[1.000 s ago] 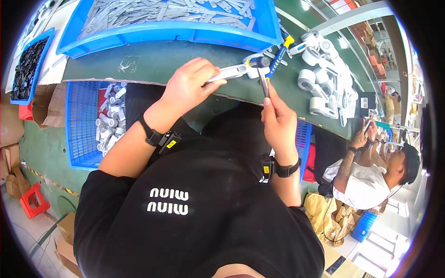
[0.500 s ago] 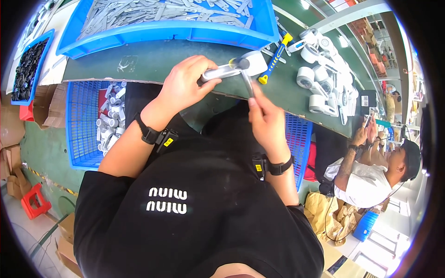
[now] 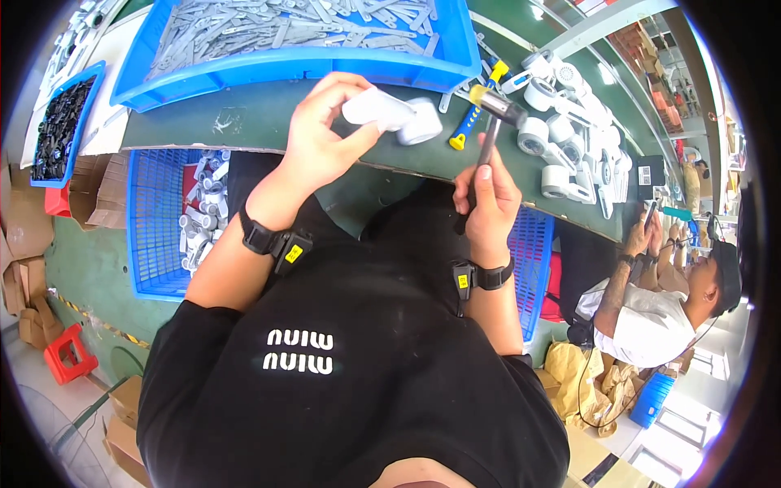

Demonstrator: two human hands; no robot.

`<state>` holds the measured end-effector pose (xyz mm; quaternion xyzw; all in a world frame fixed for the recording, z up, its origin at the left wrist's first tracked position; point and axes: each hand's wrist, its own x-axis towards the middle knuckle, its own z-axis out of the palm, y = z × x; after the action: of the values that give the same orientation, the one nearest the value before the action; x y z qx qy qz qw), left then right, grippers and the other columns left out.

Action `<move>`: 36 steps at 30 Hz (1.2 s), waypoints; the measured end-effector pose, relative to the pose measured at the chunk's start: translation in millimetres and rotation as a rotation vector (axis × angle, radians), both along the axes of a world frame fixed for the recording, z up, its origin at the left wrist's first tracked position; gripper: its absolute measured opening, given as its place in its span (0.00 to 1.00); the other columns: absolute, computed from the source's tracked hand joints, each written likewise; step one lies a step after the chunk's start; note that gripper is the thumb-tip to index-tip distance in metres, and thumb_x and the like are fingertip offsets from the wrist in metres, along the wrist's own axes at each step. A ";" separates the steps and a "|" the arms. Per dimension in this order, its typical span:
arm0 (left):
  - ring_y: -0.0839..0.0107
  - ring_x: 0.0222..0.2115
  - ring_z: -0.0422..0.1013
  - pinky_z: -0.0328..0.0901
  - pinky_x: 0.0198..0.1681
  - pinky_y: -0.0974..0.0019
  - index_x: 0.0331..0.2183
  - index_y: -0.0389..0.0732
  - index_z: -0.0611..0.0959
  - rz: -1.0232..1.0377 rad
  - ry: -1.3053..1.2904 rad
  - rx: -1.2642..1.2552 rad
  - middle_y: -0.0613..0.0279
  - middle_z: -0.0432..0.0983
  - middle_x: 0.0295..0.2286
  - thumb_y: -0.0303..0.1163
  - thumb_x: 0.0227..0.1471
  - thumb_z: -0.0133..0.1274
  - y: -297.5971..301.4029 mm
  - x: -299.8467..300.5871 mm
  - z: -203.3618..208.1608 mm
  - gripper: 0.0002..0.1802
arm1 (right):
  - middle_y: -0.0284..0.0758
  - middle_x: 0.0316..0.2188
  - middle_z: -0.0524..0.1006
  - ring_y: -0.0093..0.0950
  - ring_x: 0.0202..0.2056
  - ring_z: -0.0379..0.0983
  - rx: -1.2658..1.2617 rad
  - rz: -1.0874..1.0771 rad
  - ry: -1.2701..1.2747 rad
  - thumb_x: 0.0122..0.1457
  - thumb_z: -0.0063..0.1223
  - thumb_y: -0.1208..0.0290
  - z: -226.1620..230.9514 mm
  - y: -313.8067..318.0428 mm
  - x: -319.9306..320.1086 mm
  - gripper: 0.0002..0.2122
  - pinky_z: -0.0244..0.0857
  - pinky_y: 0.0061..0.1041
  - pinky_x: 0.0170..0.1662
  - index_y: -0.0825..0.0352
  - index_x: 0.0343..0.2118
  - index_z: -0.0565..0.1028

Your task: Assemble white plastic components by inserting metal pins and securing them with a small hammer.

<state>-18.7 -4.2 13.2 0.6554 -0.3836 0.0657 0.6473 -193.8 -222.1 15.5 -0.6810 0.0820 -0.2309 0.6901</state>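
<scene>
My left hand (image 3: 319, 134) grips a white plastic part (image 3: 376, 107) with a long arm and a rounded drum-like end, held over the near edge of the workbench. Its fingers cover the part's inner end. My right hand (image 3: 490, 203) is closed round the dark handle of a hammer (image 3: 486, 146). The hammer stands nearly upright, its dark and yellow head raised to the right of the white part and apart from it. Behind the hammer head, a blue-and-yellow handled tool (image 3: 467, 126) lies on the bench.
A large blue bin (image 3: 305, 63) of flat grey strips stands at the back. Finished-looking white parts (image 3: 561, 130) are piled on the right. Below left is a blue basket (image 3: 154, 281) of white pieces; a tray (image 3: 61, 130) holds black pieces. A co-worker (image 3: 643, 313) sits at right.
The hammer has lifted off the white part and swung up to the right, its head now raised. My left hand has turned the part over and moved it slightly up.
</scene>
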 end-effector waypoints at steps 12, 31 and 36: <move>0.45 0.39 0.81 0.75 0.42 0.46 0.46 0.46 0.89 0.151 -0.263 0.859 0.53 0.85 0.37 0.41 0.58 0.67 3.9 -26.2 41.9 0.16 | 0.26 0.24 0.75 0.14 0.20 0.65 0.059 -0.047 0.098 0.78 0.50 0.68 -7.3 -36.1 18.8 0.22 0.61 0.16 0.24 0.64 0.71 0.72; 0.44 0.41 0.84 0.75 0.47 0.47 0.44 0.38 0.85 0.723 0.469 1.259 0.42 0.87 0.38 0.27 0.55 0.65 473.9 -28.3 -312.4 0.14 | 0.47 0.57 0.83 0.40 0.59 0.81 -0.953 -0.603 0.306 0.56 0.53 0.85 15.9 -236.2 -95.2 0.29 0.70 0.32 0.63 0.66 0.63 0.80; 0.46 0.45 0.84 0.76 0.50 0.51 0.47 0.40 0.88 0.777 0.713 1.056 0.45 0.88 0.41 0.31 0.51 0.66 471.9 -104.6 -390.3 0.19 | 0.45 0.57 0.81 0.48 0.58 0.78 -1.221 -0.609 0.471 0.58 0.60 0.83 1.8 -245.9 -111.5 0.23 0.71 0.38 0.62 0.65 0.58 0.82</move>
<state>-123.3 467.7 -377.1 0.9491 0.1285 -0.1197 0.2615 -305.3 -468.0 17.2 -0.9238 0.2710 -0.2648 0.0552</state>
